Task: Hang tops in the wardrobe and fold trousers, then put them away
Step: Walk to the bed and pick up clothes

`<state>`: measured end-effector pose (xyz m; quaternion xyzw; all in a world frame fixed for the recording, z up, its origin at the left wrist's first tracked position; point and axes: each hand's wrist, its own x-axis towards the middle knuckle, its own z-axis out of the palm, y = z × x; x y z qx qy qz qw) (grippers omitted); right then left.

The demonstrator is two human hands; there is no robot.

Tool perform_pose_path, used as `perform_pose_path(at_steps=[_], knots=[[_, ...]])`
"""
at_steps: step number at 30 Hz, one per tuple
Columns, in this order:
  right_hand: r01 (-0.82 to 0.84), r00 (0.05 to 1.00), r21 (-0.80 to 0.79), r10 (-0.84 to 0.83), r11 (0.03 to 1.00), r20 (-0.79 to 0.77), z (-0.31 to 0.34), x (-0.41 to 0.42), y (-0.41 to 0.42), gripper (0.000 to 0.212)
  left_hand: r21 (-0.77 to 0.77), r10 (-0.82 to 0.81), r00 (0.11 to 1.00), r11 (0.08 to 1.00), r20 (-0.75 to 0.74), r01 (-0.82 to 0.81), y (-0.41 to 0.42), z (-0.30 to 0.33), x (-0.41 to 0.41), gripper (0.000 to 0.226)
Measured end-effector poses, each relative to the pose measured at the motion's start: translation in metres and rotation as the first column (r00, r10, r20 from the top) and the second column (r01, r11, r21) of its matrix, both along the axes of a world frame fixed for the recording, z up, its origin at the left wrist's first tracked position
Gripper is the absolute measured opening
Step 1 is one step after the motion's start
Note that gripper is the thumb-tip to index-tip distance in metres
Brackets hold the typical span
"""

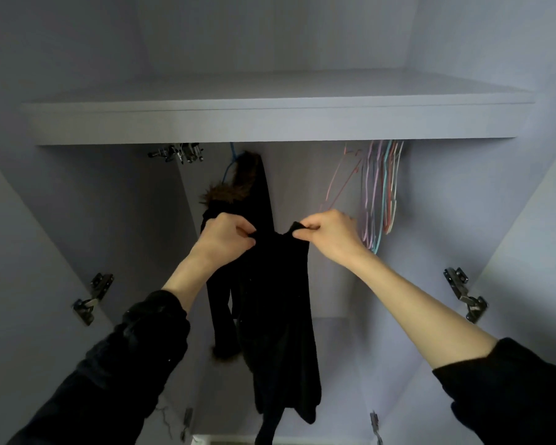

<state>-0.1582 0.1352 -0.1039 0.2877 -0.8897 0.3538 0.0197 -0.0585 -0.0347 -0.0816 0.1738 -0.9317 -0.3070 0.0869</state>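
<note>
A black top (280,316) hangs down in front of the open wardrobe, held up by both hands at its upper edge. My left hand (225,239) pinches the top's left corner, and my right hand (328,234) pinches its right corner. Behind it a dark coat with a brown fur trim (238,187) hangs on a blue hanger (230,165) below the shelf. Whether a hanger sits inside the black top is hidden.
A wide pale shelf (270,120) spans the wardrobe above the hands. Several empty coloured hangers (379,194) hang bunched at the right. Both doors stand open, with metal hinges at left (92,298) and right (466,293).
</note>
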Motion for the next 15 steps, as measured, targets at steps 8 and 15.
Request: perform_pose_path(at_steps=[8, 15], knots=[[-0.077, 0.99, 0.004, 0.077, 0.997, -0.122, 0.02, 0.017, -0.012, 0.017, -0.062, -0.058, 0.974, 0.997, -0.22, 0.045, 0.027, -0.008, -0.004, 0.018], [0.083, 0.991, -0.037, -0.086, 0.996, -0.106, 0.004, 0.009, 0.005, 0.015, -0.035, -0.056, 0.922, 0.998, -0.382, 0.046, 0.034, 0.013, -0.008, 0.011]])
